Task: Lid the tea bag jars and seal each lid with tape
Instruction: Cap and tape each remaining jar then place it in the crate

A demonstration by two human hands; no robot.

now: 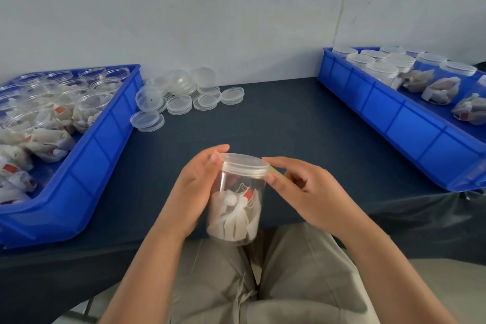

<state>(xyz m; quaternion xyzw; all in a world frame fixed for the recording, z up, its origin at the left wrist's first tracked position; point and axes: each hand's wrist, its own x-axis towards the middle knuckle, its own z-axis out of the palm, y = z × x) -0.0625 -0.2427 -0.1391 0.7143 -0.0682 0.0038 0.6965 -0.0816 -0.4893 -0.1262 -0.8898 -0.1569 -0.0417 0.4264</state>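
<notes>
A clear plastic jar (236, 208) with white tea bags inside is held over the table's front edge, a translucent lid (244, 164) on top. My left hand (196, 192) grips the jar's left side, thumb up by the lid's rim. My right hand (302, 189) is at the lid's right edge; its thumb and forefinger pinch a yellowish strip of tape (274, 171) against the rim. The tape roll itself is hidden from view.
A blue tray (100, 144) at left holds several open jars of tea bags. A blue tray (394, 118) at right holds several lidded jars. Loose lids (184, 97) lie in a pile at the back by the wall. The table (289, 126) has a dark cover.
</notes>
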